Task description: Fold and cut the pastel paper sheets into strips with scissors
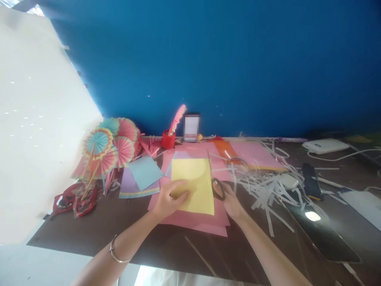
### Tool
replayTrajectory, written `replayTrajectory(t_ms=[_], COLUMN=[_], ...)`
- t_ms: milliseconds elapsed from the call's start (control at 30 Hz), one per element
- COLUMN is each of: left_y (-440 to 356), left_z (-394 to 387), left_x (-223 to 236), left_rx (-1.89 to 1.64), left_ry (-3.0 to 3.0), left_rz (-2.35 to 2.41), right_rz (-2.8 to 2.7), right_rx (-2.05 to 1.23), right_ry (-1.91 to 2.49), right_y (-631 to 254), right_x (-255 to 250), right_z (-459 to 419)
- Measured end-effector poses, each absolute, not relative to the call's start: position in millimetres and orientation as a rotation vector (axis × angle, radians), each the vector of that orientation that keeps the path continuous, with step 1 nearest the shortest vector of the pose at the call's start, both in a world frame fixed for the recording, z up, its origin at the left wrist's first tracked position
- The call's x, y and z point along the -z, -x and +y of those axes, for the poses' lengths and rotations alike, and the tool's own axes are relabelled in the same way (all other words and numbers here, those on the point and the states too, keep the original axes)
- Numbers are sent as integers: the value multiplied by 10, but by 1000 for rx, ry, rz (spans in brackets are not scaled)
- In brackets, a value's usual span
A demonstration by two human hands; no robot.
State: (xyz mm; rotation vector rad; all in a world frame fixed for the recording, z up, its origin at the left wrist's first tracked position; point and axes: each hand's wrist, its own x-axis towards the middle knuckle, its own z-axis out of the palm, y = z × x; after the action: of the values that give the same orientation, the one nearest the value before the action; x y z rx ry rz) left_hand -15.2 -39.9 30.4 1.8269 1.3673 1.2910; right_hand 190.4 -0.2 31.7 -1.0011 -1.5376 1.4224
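A yellow sheet of paper [198,178] is held up in the middle, over several pink sheets [193,222] on the table. My left hand [169,198] grips its left side, thumb on top and the other fingers partly hidden. At the right edge of the sheet, my right hand [230,198] is closed through the dark handles of a pair of scissors [218,188]. The blades point away from me along that edge, and I cannot tell how far apart they are. Blue paper [145,172] and purple paper [126,184] lie to the left.
Folded paper fans [99,143] stand at the left above a red ribbon-like bundle [85,200]. A red pot [168,140] and a propped phone [192,127] are at the back. White paper strips [274,190] and a dark phone [327,234] lie to the right.
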Motion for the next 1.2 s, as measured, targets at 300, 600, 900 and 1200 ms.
replayTrajectory(t_ms=[300, 600, 900, 1200], left_y=[140, 346, 354, 347], left_z=[-387, -126, -122, -128], left_x=[-309, -127, -165, -162], left_rx=[-1272, -1536, -1610, -1710], left_ry=[-1767, -1390, -1247, -1278], left_rz=[1411, 1739, 1783, 1730], right_rz=[-1468, -1002, -1431, -1711], right_rx=[-1440, -1548, -1629, -1758], right_ry=[1042, 1047, 1012, 1058], right_y=[-1895, -1906, -1899, -1838], right_x=[-288, -212, -330, -290], right_z=[19, 127, 0, -85])
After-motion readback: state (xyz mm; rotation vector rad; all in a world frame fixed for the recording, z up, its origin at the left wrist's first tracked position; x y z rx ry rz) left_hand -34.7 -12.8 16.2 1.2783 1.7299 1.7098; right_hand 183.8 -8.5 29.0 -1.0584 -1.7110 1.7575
